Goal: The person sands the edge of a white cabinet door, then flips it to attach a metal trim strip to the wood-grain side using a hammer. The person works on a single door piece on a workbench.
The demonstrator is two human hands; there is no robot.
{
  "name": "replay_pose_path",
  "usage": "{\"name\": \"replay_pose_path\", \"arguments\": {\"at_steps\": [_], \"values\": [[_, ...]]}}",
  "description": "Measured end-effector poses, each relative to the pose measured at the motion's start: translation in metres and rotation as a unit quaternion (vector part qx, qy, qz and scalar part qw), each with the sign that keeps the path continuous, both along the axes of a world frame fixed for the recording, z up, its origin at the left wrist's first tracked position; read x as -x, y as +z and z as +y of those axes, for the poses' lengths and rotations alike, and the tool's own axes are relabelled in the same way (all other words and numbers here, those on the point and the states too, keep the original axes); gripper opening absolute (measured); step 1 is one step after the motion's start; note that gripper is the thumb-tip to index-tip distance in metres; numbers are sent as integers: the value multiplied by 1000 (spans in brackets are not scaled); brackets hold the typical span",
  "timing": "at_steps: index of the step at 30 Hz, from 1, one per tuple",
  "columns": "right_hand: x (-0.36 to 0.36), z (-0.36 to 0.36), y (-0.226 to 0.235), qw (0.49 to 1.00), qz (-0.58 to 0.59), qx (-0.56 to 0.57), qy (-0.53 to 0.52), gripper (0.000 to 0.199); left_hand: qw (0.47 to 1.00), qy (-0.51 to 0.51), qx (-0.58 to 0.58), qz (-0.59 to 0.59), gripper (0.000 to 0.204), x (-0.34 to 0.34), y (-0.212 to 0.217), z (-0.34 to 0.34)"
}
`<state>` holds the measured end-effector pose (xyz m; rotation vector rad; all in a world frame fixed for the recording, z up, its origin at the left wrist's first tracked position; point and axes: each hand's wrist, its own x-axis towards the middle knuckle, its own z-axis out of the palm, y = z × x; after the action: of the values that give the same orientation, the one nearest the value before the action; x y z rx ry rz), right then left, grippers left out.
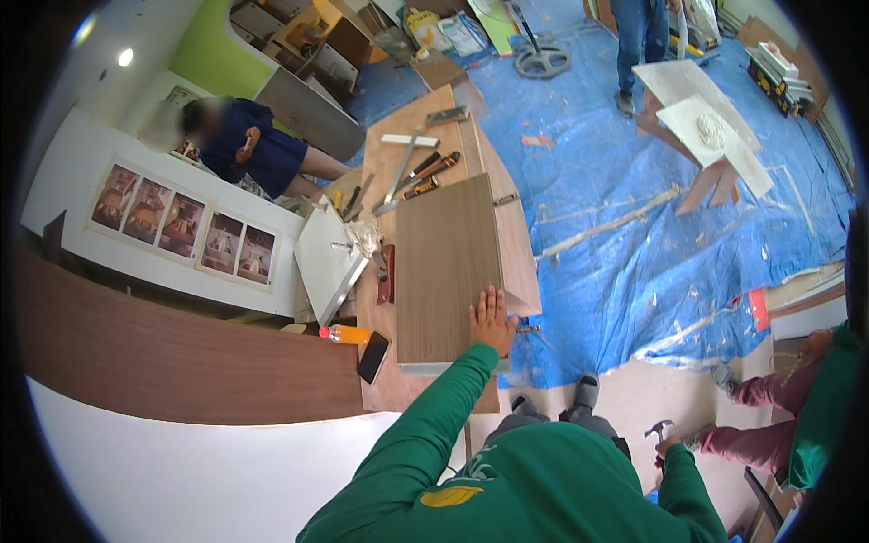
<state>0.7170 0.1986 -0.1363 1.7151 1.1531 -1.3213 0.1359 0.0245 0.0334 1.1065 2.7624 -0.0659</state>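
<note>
My left hand (491, 322) lies flat with fingers stretched on the near right corner of a brown wood-grain panel (447, 262). Small metal hinges (527, 328) stick out along the panel's right edge. The panel rests on a plywood worktop (378, 389). Low at my right side, away from the bench, my right hand (668, 446) is closed round the handle of a hammer (660, 428). A black phone (373, 357) and a bottle of orange drink (345, 335) lie left of the panel.
Beyond the panel lie a metal square (396, 172), screwdrivers (442, 165) and a white strip (409, 140). A white panel (328, 258) leans at left. Blue sheeting (606, 262) covers the floor. A makeshift stand (701, 122) stands far right. People are at left (249, 149), right (819, 407) and back (638, 41).
</note>
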Motion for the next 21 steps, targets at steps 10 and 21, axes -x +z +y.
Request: {"name": "replay_pose_path", "arguments": {"at_steps": [10,21], "values": [[31,42,37,998,18,3,67,21,999,7,-2,-44,87,26,11,30],[50,39,19,997,57,-25,35,27,998,-48,-8,-40,84,-12,14,-19]]}}
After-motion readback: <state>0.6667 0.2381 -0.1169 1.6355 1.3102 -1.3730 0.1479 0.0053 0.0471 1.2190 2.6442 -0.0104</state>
